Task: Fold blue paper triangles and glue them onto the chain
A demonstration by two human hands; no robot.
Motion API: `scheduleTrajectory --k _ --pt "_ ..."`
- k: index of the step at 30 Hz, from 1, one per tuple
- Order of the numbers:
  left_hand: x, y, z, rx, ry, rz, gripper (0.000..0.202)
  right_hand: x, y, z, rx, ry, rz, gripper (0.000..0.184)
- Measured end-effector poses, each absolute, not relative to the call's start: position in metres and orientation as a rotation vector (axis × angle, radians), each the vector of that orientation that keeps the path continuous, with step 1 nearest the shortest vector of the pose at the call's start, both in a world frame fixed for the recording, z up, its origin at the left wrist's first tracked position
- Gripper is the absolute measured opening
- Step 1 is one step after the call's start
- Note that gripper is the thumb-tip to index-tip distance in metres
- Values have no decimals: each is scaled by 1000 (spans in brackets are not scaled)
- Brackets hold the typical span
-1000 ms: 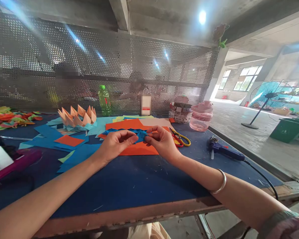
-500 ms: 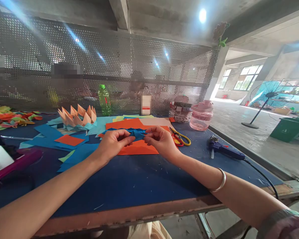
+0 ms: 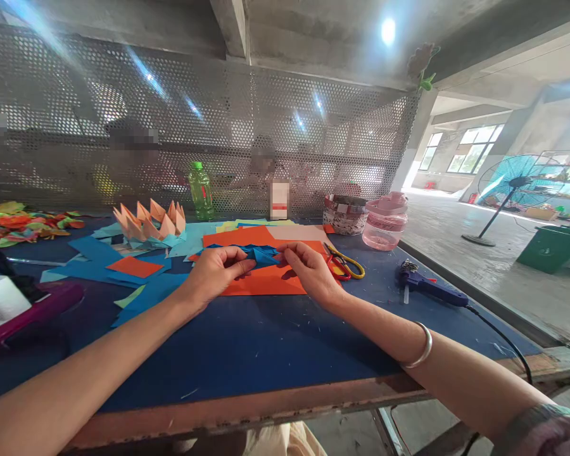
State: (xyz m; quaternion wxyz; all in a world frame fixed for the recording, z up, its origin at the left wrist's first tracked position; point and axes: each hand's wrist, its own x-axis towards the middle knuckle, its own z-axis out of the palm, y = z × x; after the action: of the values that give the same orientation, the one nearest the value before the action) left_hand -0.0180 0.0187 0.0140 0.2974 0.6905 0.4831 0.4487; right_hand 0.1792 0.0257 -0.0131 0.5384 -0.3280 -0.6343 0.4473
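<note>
A strip of folded blue paper (image 3: 262, 254), with pointed pleats, is held level above an orange sheet (image 3: 266, 285). My left hand (image 3: 221, 269) pinches its left part between thumb and fingers. At the other end, the fingers of my right hand (image 3: 308, 266) close on the paper's right tip; part of that grip is hidden. Right of my right hand lie scissors (image 3: 346, 263) with red and yellow handles. A crown-like ring of peach paper points (image 3: 152, 221) on a light blue base stands to the left, beyond my left hand.
Loose blue sheets (image 3: 152, 294) lie left. A purple tape dispenser (image 3: 52, 304) is at the left edge. Behind stand a green bottle (image 3: 200, 193), a patterned round container (image 3: 344, 215) and a pink plastic jar (image 3: 384, 221). A corded glue gun (image 3: 430, 286) lies right.
My right thumb has shifted up and slightly right along the paper's right end, so more of the blue paper shows. My left hand keeps its pinch. The view has shifted slightly.
</note>
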Motion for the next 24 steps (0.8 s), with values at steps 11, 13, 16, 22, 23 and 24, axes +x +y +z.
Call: scheduleTrajectory --k 11,13,16,22,23,24 --pt "-10 12 14 1919 1185 983 39 177 23 -19 -841 -1704 1079 23" --pt "-11 12 15 1870 1163 967 35 178 24 -19 -850 -1680 1082 22" --pt "-12 13 16 1835 1167 974 30 179 25 -18 -863 -1701 1052 19" --pt "-14 13 17 1813 1178 1004 31 179 23 -15 -848 -1762 873 15" --pt "-14 13 17 1794 1177 1005 31 179 23 -14 -851 -1757 881 15" --pt "-14 12 17 1762 1172 1007 30 179 22 -13 -856 -1746 894 14"
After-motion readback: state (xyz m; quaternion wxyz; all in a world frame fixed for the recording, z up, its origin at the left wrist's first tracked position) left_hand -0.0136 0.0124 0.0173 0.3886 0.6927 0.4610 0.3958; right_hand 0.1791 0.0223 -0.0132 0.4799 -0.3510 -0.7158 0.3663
